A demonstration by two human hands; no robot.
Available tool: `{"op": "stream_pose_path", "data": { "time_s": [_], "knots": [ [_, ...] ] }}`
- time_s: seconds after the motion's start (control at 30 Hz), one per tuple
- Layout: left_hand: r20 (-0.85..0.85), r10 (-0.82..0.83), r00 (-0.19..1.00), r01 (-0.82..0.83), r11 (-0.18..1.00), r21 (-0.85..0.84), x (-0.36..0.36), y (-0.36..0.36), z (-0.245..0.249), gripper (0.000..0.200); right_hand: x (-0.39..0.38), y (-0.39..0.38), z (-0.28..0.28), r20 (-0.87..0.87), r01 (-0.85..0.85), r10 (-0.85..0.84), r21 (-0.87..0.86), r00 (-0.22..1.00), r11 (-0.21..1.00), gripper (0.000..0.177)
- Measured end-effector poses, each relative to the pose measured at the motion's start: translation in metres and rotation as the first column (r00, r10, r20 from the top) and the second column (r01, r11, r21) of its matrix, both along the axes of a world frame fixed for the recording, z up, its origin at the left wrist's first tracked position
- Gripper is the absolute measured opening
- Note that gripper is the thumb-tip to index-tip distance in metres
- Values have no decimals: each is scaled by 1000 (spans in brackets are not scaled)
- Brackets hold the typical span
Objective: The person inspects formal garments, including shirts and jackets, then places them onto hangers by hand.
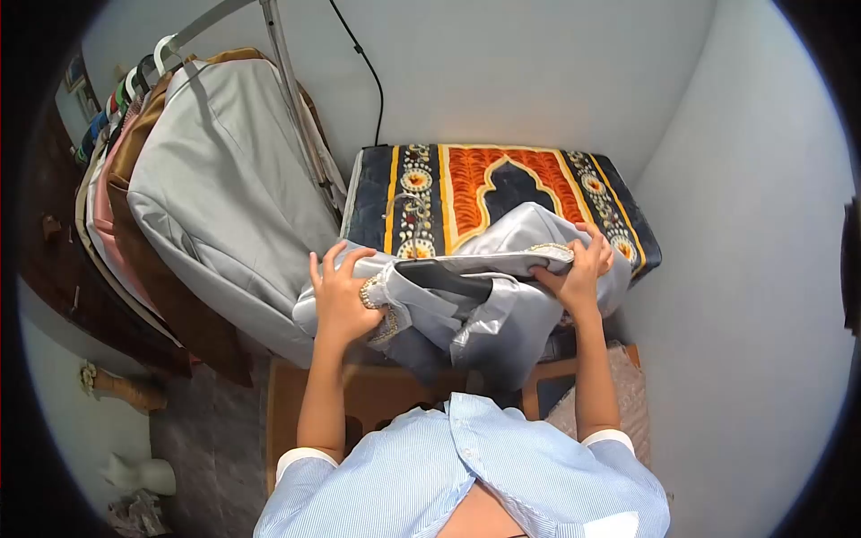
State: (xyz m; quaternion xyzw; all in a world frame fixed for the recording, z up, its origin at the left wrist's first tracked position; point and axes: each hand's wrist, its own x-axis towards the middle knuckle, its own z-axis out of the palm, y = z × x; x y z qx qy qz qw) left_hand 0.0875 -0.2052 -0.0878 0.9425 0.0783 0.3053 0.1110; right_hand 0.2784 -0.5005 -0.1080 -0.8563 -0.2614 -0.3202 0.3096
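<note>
The person holds a silver-grey garment (502,314) bunched over the near edge of the bench (628,215), which is covered by a patterned mat. The left hand (345,291) lies on its beaded trim with fingers spread. The right hand (581,264) is clamped on the upper fold. This looks like folding. A further fold calls for level grips on slippery fabric.

A single head-worn camera looks forward and steeply down past the wearer's striped shirt (466,466), close above the left hand (341,300) and right hand (578,269) on a grey garment (511,314). Its round wide-angle frame reaches the patterned table (466,179) ahead and the hanging clothes (224,179) at left.
</note>
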Motion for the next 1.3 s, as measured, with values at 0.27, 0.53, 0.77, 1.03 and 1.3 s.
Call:
{"op": "stream_pose_path", "data": {
  "time_s": [0.27,0.53,0.77,1.03,1.3],
  "knots": [
    [-50,-13,999,12,1000,-10,-37,-28,-17,19,1,-41,2,446,344,-245,-155,861,926,9],
    [-76,248,966,-259,942,-215,-44,-41,-38,19,-2,-40,-39,-580,294,-409,-286,705,912,21],
    [-259,342,903,-400,889,-223,-44,-47,-83,23,-24,-33,13,-450,160,-473,-575,757,803,45],
    [-292,406,866,-479,842,-249,-35,-49,-97,22,-63,-33,45,-163,195,-245,-272,956,942,27],
    [-282,395,874,-458,863,-214,-5,-60,-102,27,-117,4,73,17,23,-21,-139,1000,990,20]
  ]
}}
